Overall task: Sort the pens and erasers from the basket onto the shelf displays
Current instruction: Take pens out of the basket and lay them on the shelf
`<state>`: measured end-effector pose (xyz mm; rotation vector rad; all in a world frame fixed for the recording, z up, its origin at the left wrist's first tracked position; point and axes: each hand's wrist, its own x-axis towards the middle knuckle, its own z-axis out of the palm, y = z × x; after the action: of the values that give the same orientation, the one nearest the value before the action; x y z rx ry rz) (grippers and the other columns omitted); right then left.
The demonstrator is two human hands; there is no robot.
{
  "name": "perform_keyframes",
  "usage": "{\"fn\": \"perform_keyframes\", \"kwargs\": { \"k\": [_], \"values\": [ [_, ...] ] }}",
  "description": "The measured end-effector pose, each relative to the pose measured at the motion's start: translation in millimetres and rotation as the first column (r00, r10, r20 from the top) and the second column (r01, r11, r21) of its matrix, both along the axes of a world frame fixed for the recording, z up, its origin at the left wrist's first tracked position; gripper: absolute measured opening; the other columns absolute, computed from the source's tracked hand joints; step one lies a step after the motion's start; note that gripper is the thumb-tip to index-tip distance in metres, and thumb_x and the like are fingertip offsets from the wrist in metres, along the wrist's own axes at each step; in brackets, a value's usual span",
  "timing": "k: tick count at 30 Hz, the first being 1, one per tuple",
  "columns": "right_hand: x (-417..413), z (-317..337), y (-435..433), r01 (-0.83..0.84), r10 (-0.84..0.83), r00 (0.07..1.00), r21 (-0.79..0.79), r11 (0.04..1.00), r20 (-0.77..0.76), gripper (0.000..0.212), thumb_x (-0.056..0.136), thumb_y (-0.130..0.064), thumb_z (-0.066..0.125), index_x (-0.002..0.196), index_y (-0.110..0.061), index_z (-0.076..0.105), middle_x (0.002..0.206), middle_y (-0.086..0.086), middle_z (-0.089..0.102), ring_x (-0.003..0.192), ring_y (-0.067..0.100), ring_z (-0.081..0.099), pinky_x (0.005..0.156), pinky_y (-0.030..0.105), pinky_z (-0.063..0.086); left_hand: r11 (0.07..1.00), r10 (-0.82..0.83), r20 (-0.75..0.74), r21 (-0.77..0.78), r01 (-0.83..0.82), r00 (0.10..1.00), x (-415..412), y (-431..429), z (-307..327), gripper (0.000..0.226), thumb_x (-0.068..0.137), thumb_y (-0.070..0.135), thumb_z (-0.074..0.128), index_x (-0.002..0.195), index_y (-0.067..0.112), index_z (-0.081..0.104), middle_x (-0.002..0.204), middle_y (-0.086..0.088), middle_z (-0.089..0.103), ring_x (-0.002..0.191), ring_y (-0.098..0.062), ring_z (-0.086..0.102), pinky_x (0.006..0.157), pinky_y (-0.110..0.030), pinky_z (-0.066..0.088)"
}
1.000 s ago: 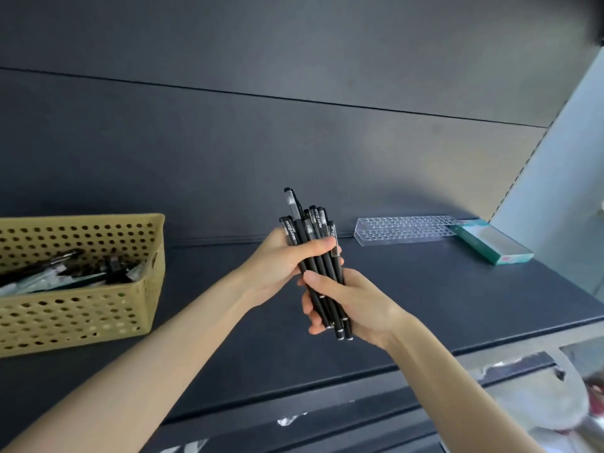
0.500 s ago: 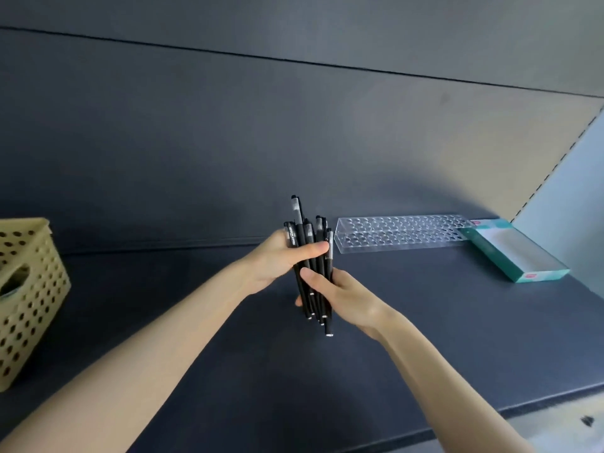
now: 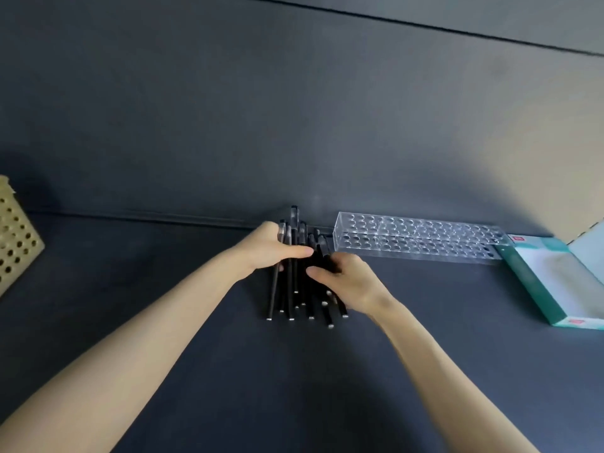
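The black pens [image 3: 295,282] have lowered and fanned, left hand [image 3: 271,248] and right hand [image 3: 346,279] gripping them — next, singles into the clear rack [image 3: 418,238].

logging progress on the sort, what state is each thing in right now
pens: black bundle, fanned out, gripped by both hands
left hand: grips the pens near their upper ends
right hand: grips the pens lower down
rack: clear, every visible hole empty
box: open, looks empty
basket: only a corner in view, contents hidden
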<state>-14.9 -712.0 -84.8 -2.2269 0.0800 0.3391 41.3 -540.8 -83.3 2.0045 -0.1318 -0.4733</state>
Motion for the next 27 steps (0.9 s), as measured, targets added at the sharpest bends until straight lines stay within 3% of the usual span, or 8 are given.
{"fn": "perform_keyframes", "kwargs": {
  "k": [3, 6, 7, 9, 14, 17, 20, 27],
  "values": [
    [0.3, -4.3, -4.9, 0.038, -0.033, 0.995, -0.052, 0.998, 0.090, 0.031, 0.085, -0.038, 0.064, 0.094, -0.009, 0.059, 0.078, -0.001, 0.062, 0.063, 0.011, 0.058, 0.057, 0.021, 0.049, 0.995, 0.053, 0.112, 0.083, -0.063, 0.992, -5.2, -5.2, -0.5, 0.044, 0.073, 0.036, 0.079, 0.089, -0.002, 0.063, 0.074, -0.003, 0.060, 0.068, -0.020, 0.062, 0.066, -0.037, 0.053],
    [-5.6, -6.6, -5.2, 0.077, -0.042, 0.980, -0.174, 0.982, 0.193, 0.037, 0.088, -0.040, 0.059, 0.108, -0.010, 0.056, 0.098, 0.004, 0.063, 0.090, 0.024, 0.060, 0.077, 0.035, 0.050, 0.966, 0.079, 0.216, 0.226, -0.129, 0.973, -15.9, -9.2, 3.2, 0.027, 0.078, 0.037, 0.075, 0.080, 0.023, 0.052, 0.090, -0.002, 0.056, 0.084, -0.019, 0.056, 0.073, -0.031, 0.045],
    [-7.3, -7.9, -5.6, 0.082, -0.026, 0.970, -0.224, 0.971, 0.241, 0.037, 0.089, -0.040, 0.057, 0.113, -0.012, 0.054, 0.103, 0.003, 0.059, 0.096, 0.026, 0.057, 0.079, 0.033, 0.047, 0.960, 0.085, 0.236, 0.242, -0.143, 0.968, -19.1, -10.2, 1.8, 0.024, 0.080, 0.037, 0.073, 0.093, 0.027, 0.055, 0.101, -0.005, 0.057, 0.096, -0.018, 0.055, 0.077, -0.026, 0.042],
    [-10.1, -10.5, -6.4, 0.077, 0.003, 0.949, -0.241, 0.968, 0.317, 0.041, 0.091, -0.038, 0.055, 0.124, -0.016, 0.050, 0.111, 0.000, 0.051, 0.105, 0.024, 0.051, 0.082, 0.030, 0.042, 0.962, 0.118, 0.284, 0.206, -0.181, 0.952, -27.6, -10.8, -3.6, 0.054, 0.085, 0.035, 0.068, 0.131, 0.015, 0.049, 0.133, -0.007, 0.052, 0.122, -0.017, 0.049, 0.093, -0.022, 0.035],
    [-13.0, -23.7, -3.1, 0.021, 0.119, 0.896, -0.308, 0.951, 0.428, 0.044, 0.093, -0.033, 0.053, 0.133, -0.015, 0.049, 0.139, 0.000, 0.042, 0.118, 0.026, 0.037, 0.100, 0.033, 0.035, 0.953, 0.038, 0.390, 0.263, -0.150, 0.920, -49.2, -10.5, -22.1, 0.061, 0.095, 0.033, 0.052, 0.148, 0.011, 0.030, 0.157, 0.001, 0.022, 0.143, -0.012, 0.021, 0.116, -0.027, 0.018],
    [-14.8, -26.0, -1.0, 0.015, 0.136, 0.887, -0.323, 0.946, 0.442, 0.040, 0.094, -0.030, 0.052, 0.131, -0.014, 0.053, 0.142, 0.004, 0.043, 0.120, 0.031, 0.040, 0.103, 0.036, 0.032, 0.940, -0.020, 0.420, 0.317, -0.126, 0.907, -52.8, -11.3, -26.5, 0.053, 0.099, 0.031, 0.045, 0.146, 0.011, 0.033, 0.158, -0.001, 0.016, 0.146, -0.014, 0.011, 0.118, -0.030, 0.010],
    [-16.4, -23.9, -2.3, 0.008, 0.134, 0.901, -0.327, 0.945, 0.412, 0.040, 0.096, -0.031, 0.049, 0.133, -0.016, 0.050, 0.144, 0.000, 0.040, 0.123, 0.026, 0.035, 0.104, 0.033, 0.033, 0.940, -0.003, 0.443, 0.307, -0.149, 0.897, -54.2, -11.2, -26.5, 0.047, 0.099, 0.028, 0.046, 0.142, 0.011, 0.040, 0.157, -0.003, 0.020, 0.146, -0.016, 0.014, 0.115, -0.030, 0.013],
    [-24.4, 3.4, 2.4, 0.015, 0.149, 0.852, -0.307, 0.952, 0.502, 0.031, 0.093, -0.023, 0.051, 0.122, -0.013, 0.057, 0.130, -0.002, 0.052, 0.115, 0.024, 0.042, 0.091, 0.032, 0.040, 0.932, 0.061, 0.575, 0.260, -0.253, 0.816, -74.1, 13.2, 1.6, 0.026, 0.094, 0.023, 0.054, 0.118, 0.012, 0.061, 0.119, 0.003, 0.059, 0.113, -0.016, 0.053, 0.097, -0.035, 0.043]
  ]
}}
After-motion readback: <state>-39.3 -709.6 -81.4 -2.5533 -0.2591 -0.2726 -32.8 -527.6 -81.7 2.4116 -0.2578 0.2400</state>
